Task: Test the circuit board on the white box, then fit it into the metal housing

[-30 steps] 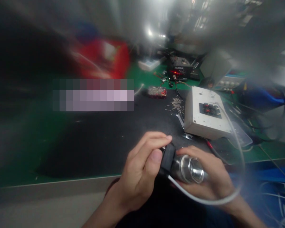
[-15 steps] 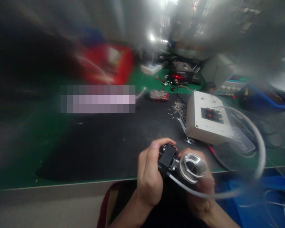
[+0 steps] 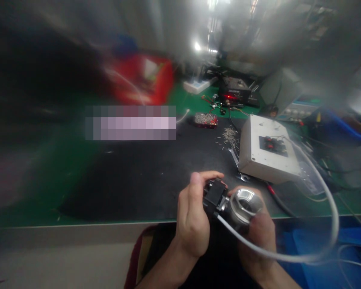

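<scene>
In front of the bench edge I hold a motorized ball valve (image 3: 242, 210) with a threaded steel body and a small black actuator (image 3: 215, 193). My left hand (image 3: 192, 218) grips the actuator from the left, thumb raised and index finger reaching over its top. Around the right side of the steel body, my right hand (image 3: 263, 237) is closed, its fingers partly hidden behind the metal. From the actuator a white cable (image 3: 276, 256) loops right and up to an off-white box (image 3: 255, 160) with a red and black terminal block (image 3: 273, 145) on top.
Beyond the black mat (image 3: 144, 176) stand a red bin (image 3: 165, 80) and a black unit with a red light (image 3: 233, 92). Small metal pins (image 3: 229, 136) lie beside a filled tray (image 3: 206, 119). An open-end wrench (image 3: 234, 158) rests against the box. Blue containers (image 3: 315, 245) sit lower right.
The whole view has shifted slightly, so the bench items appear a little further right. Both hands keep hold of the valve; its threaded opening looks slightly more tilted.
</scene>
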`<state>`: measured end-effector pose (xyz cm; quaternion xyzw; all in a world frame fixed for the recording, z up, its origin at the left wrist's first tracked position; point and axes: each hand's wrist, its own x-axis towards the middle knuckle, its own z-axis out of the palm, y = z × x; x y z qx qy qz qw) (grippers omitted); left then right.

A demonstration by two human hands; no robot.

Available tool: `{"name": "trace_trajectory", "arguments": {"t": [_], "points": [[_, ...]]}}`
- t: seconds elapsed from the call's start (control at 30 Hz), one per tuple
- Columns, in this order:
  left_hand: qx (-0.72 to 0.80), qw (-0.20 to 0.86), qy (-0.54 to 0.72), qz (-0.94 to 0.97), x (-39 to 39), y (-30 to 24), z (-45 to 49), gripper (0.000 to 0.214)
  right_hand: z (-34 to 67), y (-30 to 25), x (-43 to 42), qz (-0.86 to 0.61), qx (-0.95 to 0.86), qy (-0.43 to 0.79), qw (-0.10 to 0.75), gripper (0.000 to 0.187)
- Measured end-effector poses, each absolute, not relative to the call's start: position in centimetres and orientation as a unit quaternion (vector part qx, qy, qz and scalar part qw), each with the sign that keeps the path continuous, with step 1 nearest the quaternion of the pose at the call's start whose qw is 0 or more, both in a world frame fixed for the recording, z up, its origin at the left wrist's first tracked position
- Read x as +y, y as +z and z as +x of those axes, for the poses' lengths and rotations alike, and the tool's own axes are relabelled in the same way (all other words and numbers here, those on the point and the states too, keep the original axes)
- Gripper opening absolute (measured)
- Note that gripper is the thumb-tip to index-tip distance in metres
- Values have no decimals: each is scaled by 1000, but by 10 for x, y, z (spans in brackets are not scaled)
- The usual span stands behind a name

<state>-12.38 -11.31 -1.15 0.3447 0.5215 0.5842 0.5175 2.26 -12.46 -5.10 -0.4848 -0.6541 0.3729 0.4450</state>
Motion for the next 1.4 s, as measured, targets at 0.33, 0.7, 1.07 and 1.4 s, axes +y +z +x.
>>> {"name": "trace_trajectory", "arguments": {"t": [0.33,0.7,1.07,1.4], "points": [[516,329,455,647,-133,-41,-156,87,1,-16,-103,-441,-242,739,448,63],[563,432,539,453,-127,-46,-147,68,30,2,-98,-449,-559,633,292,54],[343,682,615,197,-100,-28,-143,19,96,-30,-86,-572,-750,193,269,22],[346,686,603,212,-95,-38,-134,20,85,-42,-82,-508,-824,135,211,20]]}}
